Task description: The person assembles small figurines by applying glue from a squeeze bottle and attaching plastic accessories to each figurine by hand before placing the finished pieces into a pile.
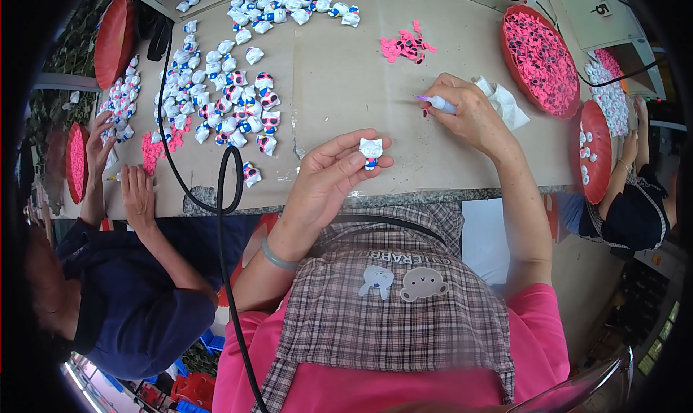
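Note:
My left hand (333, 171) is closed, pinching a small white cat figurine (371, 149) with a blue lower body between thumb and fingers. To its right, over the table, my right hand (465, 110) grips a small squeeze bottle (442, 105) with a thin purple tip that points left. A tiny dark and pink piece (426, 113) shows just under the right fingers; whether they touch it I cannot tell. Farther back lies a loose pile of pink and black pieces (406, 46). Left of my hands, several figurines (267, 120) wear pink glasses-like pieces.
Plain white figurines (281, 1) crowd the back and left. A red basin (511, 70) of pink pieces and a crumpled white tissue (503, 104) are at right. A black cable (237, 182) loops over the table's front edge. Co-workers' hands (137, 196) are at left and far right.

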A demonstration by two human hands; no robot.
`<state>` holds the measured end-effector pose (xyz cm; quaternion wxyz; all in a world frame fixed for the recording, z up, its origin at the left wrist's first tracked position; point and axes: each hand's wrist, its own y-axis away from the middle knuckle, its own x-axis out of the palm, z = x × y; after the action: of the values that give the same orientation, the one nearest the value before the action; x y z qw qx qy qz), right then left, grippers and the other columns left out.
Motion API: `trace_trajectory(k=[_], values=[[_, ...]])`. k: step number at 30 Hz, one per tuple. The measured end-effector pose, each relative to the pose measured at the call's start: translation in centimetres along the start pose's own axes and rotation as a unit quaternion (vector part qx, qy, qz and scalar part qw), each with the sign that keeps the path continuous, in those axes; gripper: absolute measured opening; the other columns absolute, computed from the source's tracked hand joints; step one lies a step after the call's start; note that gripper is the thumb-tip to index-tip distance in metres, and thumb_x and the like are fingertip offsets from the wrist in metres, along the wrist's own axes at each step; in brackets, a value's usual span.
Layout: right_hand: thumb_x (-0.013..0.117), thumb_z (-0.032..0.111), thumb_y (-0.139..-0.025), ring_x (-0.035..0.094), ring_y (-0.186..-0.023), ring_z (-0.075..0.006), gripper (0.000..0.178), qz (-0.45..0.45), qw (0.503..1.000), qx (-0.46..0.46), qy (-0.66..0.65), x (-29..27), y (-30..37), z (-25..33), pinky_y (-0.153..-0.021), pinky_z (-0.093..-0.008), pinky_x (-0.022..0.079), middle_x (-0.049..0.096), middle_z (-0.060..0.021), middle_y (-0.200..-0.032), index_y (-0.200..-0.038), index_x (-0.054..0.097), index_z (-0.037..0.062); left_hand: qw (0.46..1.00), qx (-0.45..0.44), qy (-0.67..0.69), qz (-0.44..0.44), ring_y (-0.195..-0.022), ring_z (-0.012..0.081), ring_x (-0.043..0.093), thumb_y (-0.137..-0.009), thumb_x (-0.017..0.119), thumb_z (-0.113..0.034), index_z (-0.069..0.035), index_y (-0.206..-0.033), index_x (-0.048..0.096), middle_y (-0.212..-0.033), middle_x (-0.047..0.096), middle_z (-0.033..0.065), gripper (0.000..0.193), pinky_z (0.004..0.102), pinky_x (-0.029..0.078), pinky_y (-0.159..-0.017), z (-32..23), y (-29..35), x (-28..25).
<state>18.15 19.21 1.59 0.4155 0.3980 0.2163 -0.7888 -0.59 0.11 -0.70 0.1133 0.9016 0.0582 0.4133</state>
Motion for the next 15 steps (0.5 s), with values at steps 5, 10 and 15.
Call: trace_trajectory(k=[5, 10, 15], values=[[0.064, -0.001, -0.075, 0.057, -0.079, -0.0291, 0.014, -0.009, 0.999, -0.018, 0.028, 0.0, 0.4, 0.7, -0.068, -0.0372, 0.044, 0.055, -0.0107, -0.089, -0.089, 0.059, 0.0001, 1.000, 0.011, 0.000, -0.005, -0.107, 0.0258, 0.062, -0.093, 0.052, -0.007, 0.002, -0.127, 0.052, -0.121, 0.059, 0.0193, 0.034, 0.0326, 0.050, -0.090, 0.0, 0.1, 0.1], [0.065, -0.001, -0.075, 0.057, -0.078, -0.0302, 0.016, 0.006, 0.999, 0.000, 0.036, -0.2, 1.4, 1.5, -0.068, -0.0376, 0.044, 0.056, -0.0114, -0.086, -0.090, 0.060, 0.0006, 1.000, 0.009, 0.002, 0.002, -0.107, 0.0260, 0.062, -0.094, 0.052, -0.006, 0.002, -0.127, 0.051, -0.121, 0.059, 0.0196, 0.035, 0.0328, 0.050, -0.090, -0.1, -0.1, -0.3], [0.065, -0.002, -0.074, 0.058, -0.075, -0.0289, 0.018, -0.002, 1.000, 0.006, 0.003, 0.0, 2.1, 1.6, -0.066, -0.0373, 0.045, 0.057, -0.0112, -0.084, -0.092, 0.062, 0.0011, 1.000, 0.011, -0.002, -0.001, -0.107, 0.0260, 0.061, -0.094, 0.052, -0.007, 0.002, -0.127, 0.051, -0.121, 0.059, 0.0196, 0.034, 0.0327, 0.050, -0.091, -0.4, 0.1, -0.5]])
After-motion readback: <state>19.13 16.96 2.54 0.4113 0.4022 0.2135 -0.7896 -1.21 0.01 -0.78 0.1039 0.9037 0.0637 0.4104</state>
